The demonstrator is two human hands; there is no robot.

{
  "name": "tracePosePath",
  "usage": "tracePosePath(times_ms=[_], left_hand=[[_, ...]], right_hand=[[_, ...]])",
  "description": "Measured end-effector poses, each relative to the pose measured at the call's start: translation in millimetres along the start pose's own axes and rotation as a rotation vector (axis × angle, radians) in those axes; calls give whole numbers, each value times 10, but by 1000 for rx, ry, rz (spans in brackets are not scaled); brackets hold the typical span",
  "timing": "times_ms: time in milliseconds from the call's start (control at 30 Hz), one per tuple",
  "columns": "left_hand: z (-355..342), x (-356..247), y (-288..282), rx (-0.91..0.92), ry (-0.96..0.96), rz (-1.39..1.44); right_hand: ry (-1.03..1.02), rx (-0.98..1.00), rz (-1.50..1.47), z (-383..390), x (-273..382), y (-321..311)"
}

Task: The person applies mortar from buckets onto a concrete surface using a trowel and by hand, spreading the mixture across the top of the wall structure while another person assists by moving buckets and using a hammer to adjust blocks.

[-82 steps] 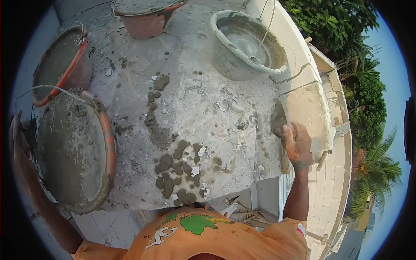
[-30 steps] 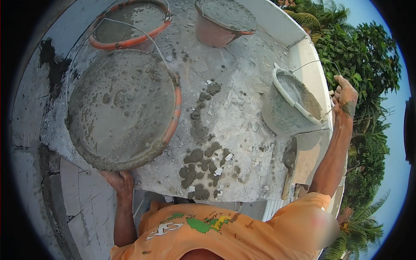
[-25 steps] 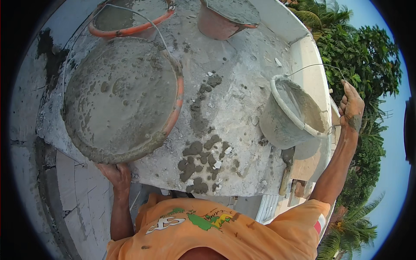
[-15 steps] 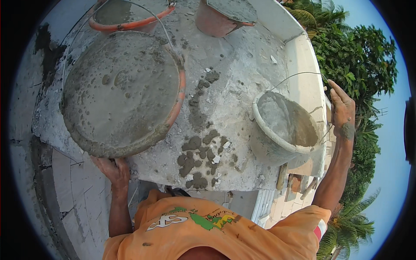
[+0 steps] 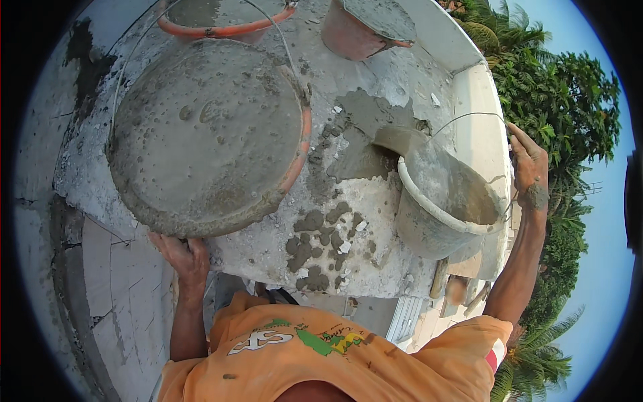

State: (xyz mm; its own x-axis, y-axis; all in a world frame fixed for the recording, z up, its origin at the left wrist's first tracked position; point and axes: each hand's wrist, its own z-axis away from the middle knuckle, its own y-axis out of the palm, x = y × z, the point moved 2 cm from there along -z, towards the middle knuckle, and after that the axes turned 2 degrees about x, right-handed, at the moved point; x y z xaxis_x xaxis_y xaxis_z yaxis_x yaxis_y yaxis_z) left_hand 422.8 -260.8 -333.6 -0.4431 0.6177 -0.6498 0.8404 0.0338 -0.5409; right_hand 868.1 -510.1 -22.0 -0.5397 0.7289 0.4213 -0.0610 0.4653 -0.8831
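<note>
My left hand (image 5: pixel 187 261) reaches under the near rim of a large bucket (image 5: pixel 303 151) filled with wet grey mortar. That rim hides its fingertips, so I cannot see what they press on. Far to the right, my right hand (image 5: pixel 530 167) is at the raised wire handle (image 5: pixel 472 114) of a smaller grey bucket (image 5: pixel 429 231), with its fingers closed around the wire. Inside that bucket, mortar coats the walls. Against its far left rim lies a curved, mortar-coated piece (image 5: pixel 400 139), like a tipped scoop. Fresh wet mortar (image 5: pixel 372 114) spreads over the slab beside it.
Two more mortar-filled buckets, one orange-rimmed (image 5: pixel 221 31) and one reddish (image 5: pixel 345 37), stand at the back. The rough slab (image 5: pixel 251 258) carries mortar clumps (image 5: pixel 315 244) and white chips. A low white wall (image 5: pixel 475 100) runs along its right, with trees (image 5: pixel 562 100) beyond.
A patch of wet mortar and the curved piece have appeared at the smaller bucket's far left side. The view has shifted slightly; both hands keep nearly the same places.
</note>
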Motion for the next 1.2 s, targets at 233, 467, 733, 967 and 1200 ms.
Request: tracePosePath(times_ms=[233, 467, 733, 967, 1200], left_hand=[[3, 7, 4, 35, 22, -30], [-6, 52, 34, 9, 11, 1], [-46, -46, -40, 64, 62, -97], [-28, -36, 17, 58, 33, -85], [0, -1, 9, 33, 20, -91]], right_hand=[[97, -229, -23, 579, -244, -264], [246, -372, -367, 1165, -230, -285], [314, -321, -573, 1019, -391, -318], [260, -286, -554, 297, -297, -745], [273, -424, -523, -689, -586, -735]])
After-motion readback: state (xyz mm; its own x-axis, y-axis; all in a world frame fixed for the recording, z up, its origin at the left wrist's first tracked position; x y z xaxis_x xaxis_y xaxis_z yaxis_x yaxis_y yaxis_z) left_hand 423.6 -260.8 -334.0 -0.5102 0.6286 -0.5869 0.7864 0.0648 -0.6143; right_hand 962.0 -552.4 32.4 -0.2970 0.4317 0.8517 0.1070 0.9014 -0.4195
